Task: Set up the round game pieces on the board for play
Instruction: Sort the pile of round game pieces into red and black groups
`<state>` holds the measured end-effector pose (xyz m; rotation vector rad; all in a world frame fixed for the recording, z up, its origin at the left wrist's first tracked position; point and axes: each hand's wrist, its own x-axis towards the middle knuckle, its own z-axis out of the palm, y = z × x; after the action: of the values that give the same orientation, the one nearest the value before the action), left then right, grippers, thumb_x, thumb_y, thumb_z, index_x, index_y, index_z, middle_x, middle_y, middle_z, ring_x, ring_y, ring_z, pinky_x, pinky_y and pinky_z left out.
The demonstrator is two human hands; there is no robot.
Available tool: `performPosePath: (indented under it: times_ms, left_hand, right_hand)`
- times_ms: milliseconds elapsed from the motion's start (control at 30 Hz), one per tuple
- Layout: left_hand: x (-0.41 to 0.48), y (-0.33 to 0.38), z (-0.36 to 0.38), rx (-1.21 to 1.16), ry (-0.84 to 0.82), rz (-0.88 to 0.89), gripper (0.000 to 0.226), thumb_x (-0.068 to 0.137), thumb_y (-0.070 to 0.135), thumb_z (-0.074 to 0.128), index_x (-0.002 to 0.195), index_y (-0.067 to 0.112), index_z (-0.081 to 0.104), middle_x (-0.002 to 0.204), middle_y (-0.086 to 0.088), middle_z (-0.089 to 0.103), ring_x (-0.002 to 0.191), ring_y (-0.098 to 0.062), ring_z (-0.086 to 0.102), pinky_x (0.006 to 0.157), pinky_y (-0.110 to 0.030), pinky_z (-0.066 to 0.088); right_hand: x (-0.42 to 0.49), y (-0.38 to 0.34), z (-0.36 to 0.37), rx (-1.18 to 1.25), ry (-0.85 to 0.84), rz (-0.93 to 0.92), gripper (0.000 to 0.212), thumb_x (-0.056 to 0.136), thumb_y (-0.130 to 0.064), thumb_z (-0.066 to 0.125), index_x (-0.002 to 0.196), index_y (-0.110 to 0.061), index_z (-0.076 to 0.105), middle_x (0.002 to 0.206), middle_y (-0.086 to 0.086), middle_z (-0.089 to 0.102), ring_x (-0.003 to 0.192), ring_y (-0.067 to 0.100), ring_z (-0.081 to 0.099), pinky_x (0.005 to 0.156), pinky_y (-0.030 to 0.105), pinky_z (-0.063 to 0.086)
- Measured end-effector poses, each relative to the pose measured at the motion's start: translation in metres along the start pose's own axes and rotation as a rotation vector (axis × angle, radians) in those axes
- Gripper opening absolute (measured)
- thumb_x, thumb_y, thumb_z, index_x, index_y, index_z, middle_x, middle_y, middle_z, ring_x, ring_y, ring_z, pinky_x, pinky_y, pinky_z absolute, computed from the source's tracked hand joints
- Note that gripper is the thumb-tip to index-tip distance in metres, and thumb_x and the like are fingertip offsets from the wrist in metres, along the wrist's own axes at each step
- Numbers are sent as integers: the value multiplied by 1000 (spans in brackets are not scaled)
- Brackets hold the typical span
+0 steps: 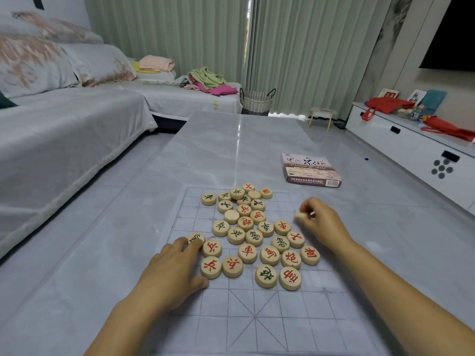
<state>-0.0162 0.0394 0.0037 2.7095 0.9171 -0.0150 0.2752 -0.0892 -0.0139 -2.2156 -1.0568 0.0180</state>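
A clear plastic board (257, 317) with a printed grid lies on the grey table. Several round wooden pieces (254, 235) with red or green characters sit bunched in its middle and far half; two show blank faces. My left hand (172, 271) lies flat on the board's left side, its fingertips touching a green-marked piece (195, 237). My right hand (321, 222) hovers over the board's right edge and pinches one piece (298, 215) on edge between thumb and fingers.
The game's box (311, 170) lies on the table beyond the board to the right. A grey sofa (64, 129) runs along the left, a white low cabinet (411, 147) along the right. A wicker basket (257, 101) stands past the table's far end.
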Motion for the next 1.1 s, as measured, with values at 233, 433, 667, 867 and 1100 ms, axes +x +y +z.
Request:
performPosePath:
  times_ms: [233, 433, 667, 867, 1100]
  left_hand:
    - [0, 4, 0, 11, 3, -16, 74, 85, 49, 54, 145, 29, 16, 151, 2, 22, 134, -19, 30, 108, -29, 32]
    - [1, 6, 0, -7, 25, -26, 72, 83, 49, 56, 143, 29, 20, 148, 3, 27, 131, -19, 34, 105, -29, 35]
    - [3, -1, 0, -82, 24, -28, 70, 80, 50, 60, 138, 32, 26, 147, 5, 28, 129, -17, 35, 104, -29, 36]
    - [3, -3, -2, -107, 19, -23, 74, 80, 50, 60, 140, 30, 23, 148, 5, 27, 131, -17, 34, 105, -30, 35]
    - [-1, -7, -3, -128, 17, -39, 77, 83, 50, 57, 144, 28, 17, 150, 6, 25, 133, -16, 34, 106, -29, 35]
  right_hand:
    - [-27, 26, -10, -17, -79, -125, 19, 89, -14, 56, 106, -17, 63, 113, -4, 62, 102, 13, 55, 88, 28, 46]
    - [-5, -27, 13, 85, 10, -90, 16, 90, -14, 55, 102, -14, 65, 105, 0, 60, 99, 13, 48, 86, 28, 40]
    - [21, -106, 75, -181, -241, -210, 38, 86, -32, 58, 119, -13, 57, 125, 8, 48, 117, 25, 43, 91, 35, 39]
    - [32, -135, 86, -449, -295, -178, 24, 83, -22, 61, 99, -5, 56, 112, 14, 59, 99, 29, 54, 66, 33, 37]
    - [9, -94, 24, 249, -125, 32, 19, 83, -25, 65, 101, -17, 66, 94, -2, 65, 87, 15, 60, 74, 24, 45]
